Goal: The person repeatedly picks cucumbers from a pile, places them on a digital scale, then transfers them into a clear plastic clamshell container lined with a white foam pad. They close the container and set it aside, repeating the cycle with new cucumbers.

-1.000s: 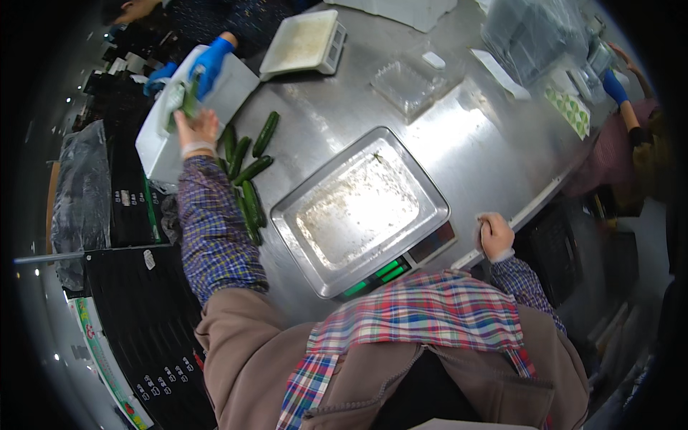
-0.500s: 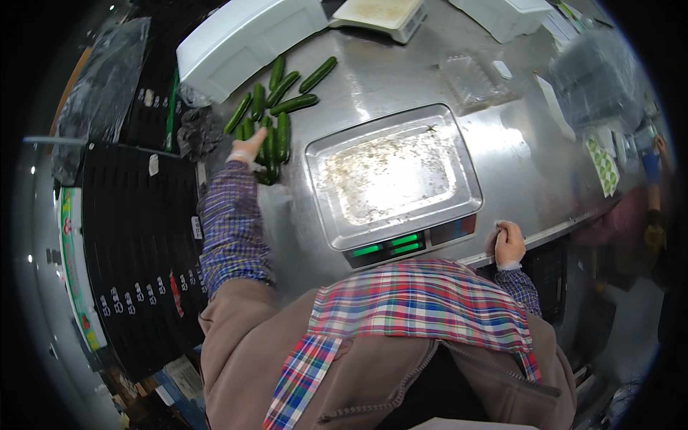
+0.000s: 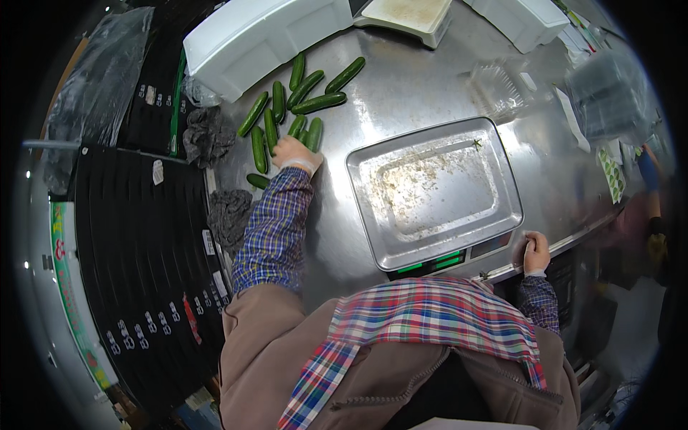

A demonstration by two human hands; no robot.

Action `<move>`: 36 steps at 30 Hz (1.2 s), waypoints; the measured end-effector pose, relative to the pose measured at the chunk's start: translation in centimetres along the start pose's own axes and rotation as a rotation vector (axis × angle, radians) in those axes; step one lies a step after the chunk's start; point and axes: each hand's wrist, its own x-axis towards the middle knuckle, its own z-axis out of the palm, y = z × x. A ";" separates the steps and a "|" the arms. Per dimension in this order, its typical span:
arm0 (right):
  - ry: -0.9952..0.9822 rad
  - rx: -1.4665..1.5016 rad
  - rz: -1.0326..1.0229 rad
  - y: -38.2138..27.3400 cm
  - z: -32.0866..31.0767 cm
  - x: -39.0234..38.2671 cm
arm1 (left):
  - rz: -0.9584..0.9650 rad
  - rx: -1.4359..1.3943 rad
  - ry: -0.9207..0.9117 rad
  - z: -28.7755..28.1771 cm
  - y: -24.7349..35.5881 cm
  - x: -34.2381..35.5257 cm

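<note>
Several dark green cucumbers [image 3: 307,89] lie loosely grouped on the metal table, left of the scale. My left hand [image 3: 295,153] is closed over cucumbers at the near side of the group, its fingers bent around them; the tops of two cucumbers [image 3: 314,133] stick out past it, and the rest is hidden under the palm. To the right, a wide metal scale pan [image 3: 437,193] holds only specks and a small green scrap. By the table's front edge, my right hand [image 3: 536,252] rests with curled fingers, and nothing shows in it.
White foam boxes [image 3: 265,43] and a second scale [image 3: 405,18] stand at the back. Clear plastic trays [image 3: 502,89] and bagged containers [image 3: 605,97] lie at the right. Stacked black crates [image 3: 143,244] and crumpled dark plastic [image 3: 229,218] border the left side.
My left hand has closed on cucumbers at the near side of the group, and some have shifted apart. The whole view has swung, moving pan and table rightward. My right hand stays by the edge.
</note>
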 end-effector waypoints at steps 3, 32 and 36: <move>-0.013 0.002 0.061 0.0 0.0 0.0 | -0.008 -0.077 -0.037 0.1 -0.1 0.4; -0.033 -0.089 0.132 -0.8 -0.4 0.2 | 0.418 -0.112 0.754 -23.4 -5.2 24.6; -0.010 -0.064 0.083 -0.6 -0.4 0.1 | 0.645 -0.115 0.872 -14.6 -4.6 20.4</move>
